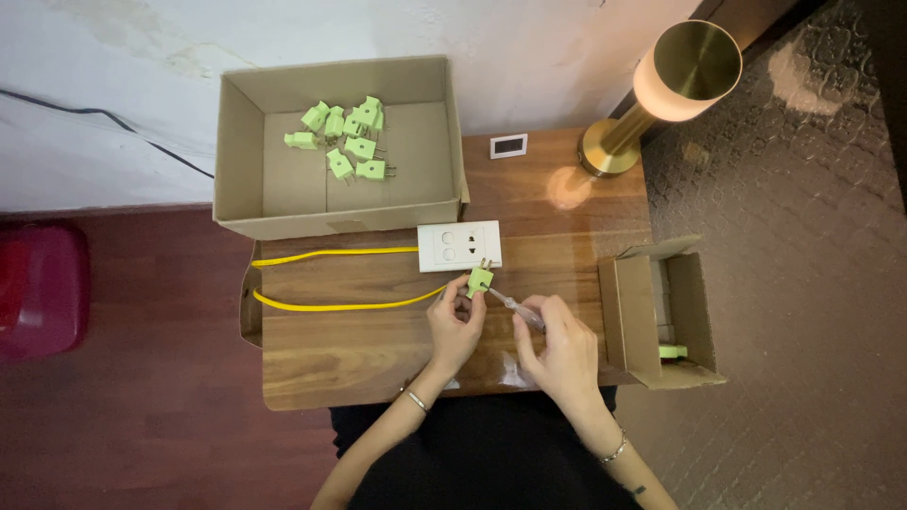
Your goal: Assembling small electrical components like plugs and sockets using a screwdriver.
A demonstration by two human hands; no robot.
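Note:
My left hand [454, 323] pinches a small light-green plug [480, 280] just below a white socket block [460, 246] on the wooden table. My right hand [559, 348] grips a thin screwdriver [513, 306] with a clear handle, its tip resting against the plug. A yellow cable [333, 305] runs from the left side of the socket block and loops across the table toward my left hand.
A large open cardboard box [244, 179] at the back left holds several green plugs [346, 137]. A smaller open box [694, 321] at the right edge has one green piece [672, 351] inside. A brass lamp [661, 90] and a small white device [508, 145] stand at the back.

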